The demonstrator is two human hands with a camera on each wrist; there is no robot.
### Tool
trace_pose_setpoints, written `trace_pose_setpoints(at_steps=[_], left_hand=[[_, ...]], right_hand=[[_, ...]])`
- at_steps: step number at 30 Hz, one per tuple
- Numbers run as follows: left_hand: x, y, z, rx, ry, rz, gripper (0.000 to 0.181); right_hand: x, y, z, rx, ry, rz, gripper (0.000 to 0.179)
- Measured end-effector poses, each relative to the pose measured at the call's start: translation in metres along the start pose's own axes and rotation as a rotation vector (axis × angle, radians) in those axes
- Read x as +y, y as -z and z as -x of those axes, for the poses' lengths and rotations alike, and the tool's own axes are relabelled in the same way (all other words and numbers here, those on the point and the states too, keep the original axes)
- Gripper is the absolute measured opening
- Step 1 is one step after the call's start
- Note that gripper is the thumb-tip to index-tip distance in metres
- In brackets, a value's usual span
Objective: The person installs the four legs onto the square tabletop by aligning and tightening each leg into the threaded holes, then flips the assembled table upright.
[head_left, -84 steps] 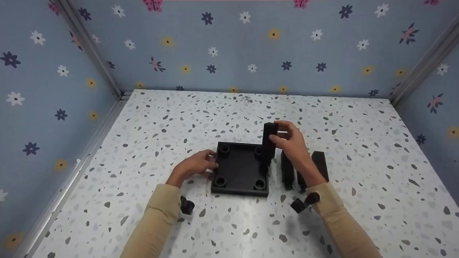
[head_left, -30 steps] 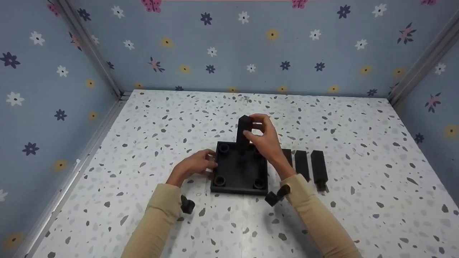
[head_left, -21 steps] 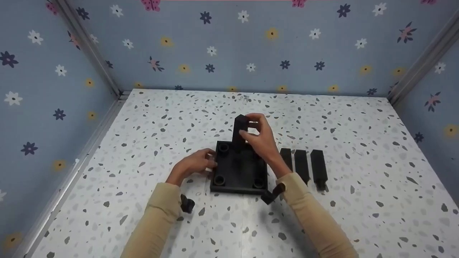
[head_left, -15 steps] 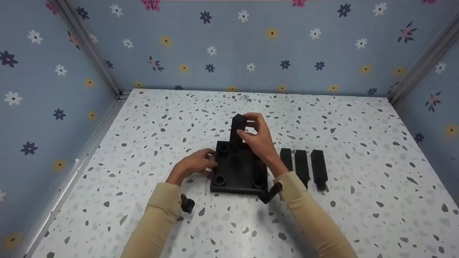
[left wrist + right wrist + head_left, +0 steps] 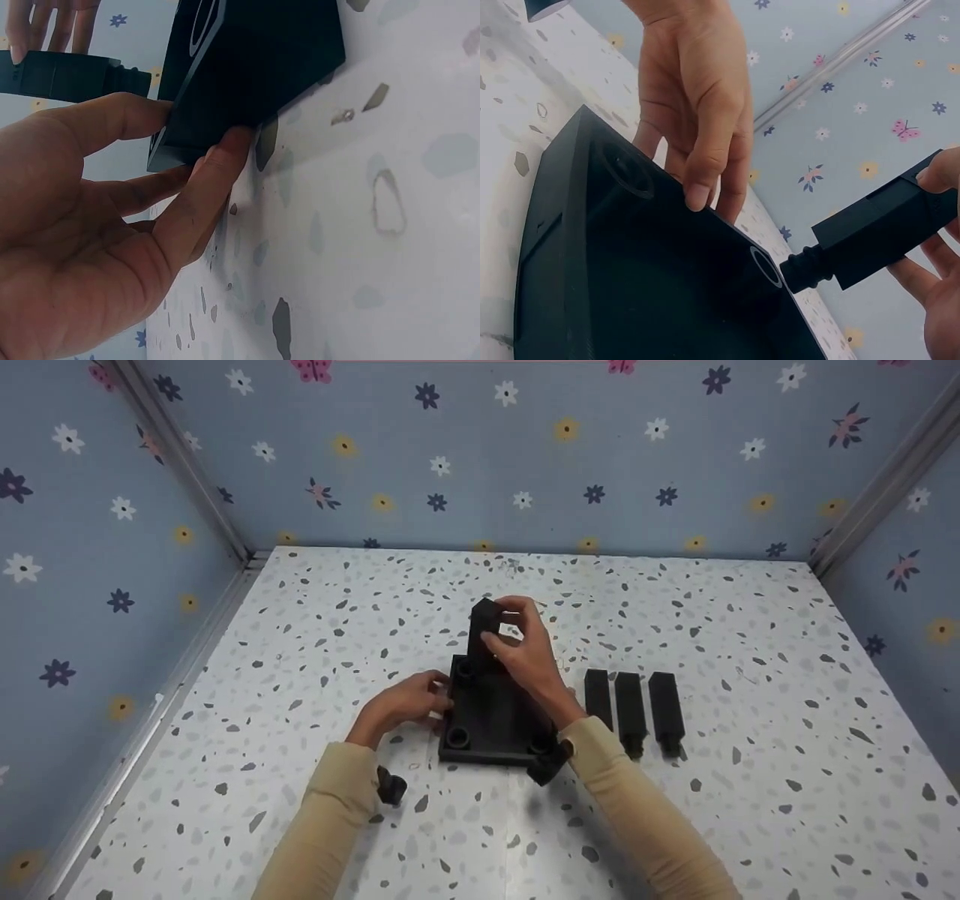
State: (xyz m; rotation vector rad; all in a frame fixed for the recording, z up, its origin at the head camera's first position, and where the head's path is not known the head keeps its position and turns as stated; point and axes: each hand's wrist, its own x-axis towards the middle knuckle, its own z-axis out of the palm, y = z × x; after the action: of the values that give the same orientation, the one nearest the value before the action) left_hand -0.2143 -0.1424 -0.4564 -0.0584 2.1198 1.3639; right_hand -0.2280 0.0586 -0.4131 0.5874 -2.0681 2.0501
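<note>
A black square base (image 5: 499, 709) with a raised rim and a round socket in each corner lies on the table. My left hand (image 5: 411, 701) grips its left side wall, thumb at the rim. Between thumb and fingertips of my right hand (image 5: 523, 652) is an upright black square leg (image 5: 481, 634), held near its top over the base's far left corner. The right wrist view shows the leg (image 5: 885, 221) tilted, its threaded end (image 5: 806, 268) close beside a socket ring (image 5: 765, 266). In the left wrist view, the base (image 5: 255, 67) has fingers against its side.
Three more black legs lie side by side right of the base: a near one (image 5: 598, 697), a middle one (image 5: 630, 705) and an outer one (image 5: 665, 705). Flowered panels (image 5: 480, 465) wall in the speckled table (image 5: 360, 615). Small black wrist cameras (image 5: 391, 786) hang under both cuffs.
My right hand has carried the leg leftward from beyond the base's right edge to its far left corner, uncovering the three lying legs. My left hand and the base have stayed put.
</note>
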Motion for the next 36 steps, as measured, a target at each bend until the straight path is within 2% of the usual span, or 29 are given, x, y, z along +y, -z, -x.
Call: trace_pose_setpoints(at_steps=[12,22,27,36], left_hand=[[-0.001,0.000,0.000,0.009,0.001,-0.037,0.055],[-0.002,0.000,0.001,0.015,-0.017,-0.044,0.056],[-0.002,0.000,0.000,0.021,-0.018,-0.059,0.055],[0.000,-0.001,0.002,0.013,-0.031,-0.035,0.053]], right_hand=[[0.009,-0.016,-0.001,0.030,0.003,0.002,0.047],[0.014,-0.019,-0.003,-0.005,0.023,-0.003,0.047],[0.015,-0.020,-0.002,-0.021,0.011,0.023,0.047],[0.015,-0.019,-0.001,-0.041,-0.005,0.034,0.048]])
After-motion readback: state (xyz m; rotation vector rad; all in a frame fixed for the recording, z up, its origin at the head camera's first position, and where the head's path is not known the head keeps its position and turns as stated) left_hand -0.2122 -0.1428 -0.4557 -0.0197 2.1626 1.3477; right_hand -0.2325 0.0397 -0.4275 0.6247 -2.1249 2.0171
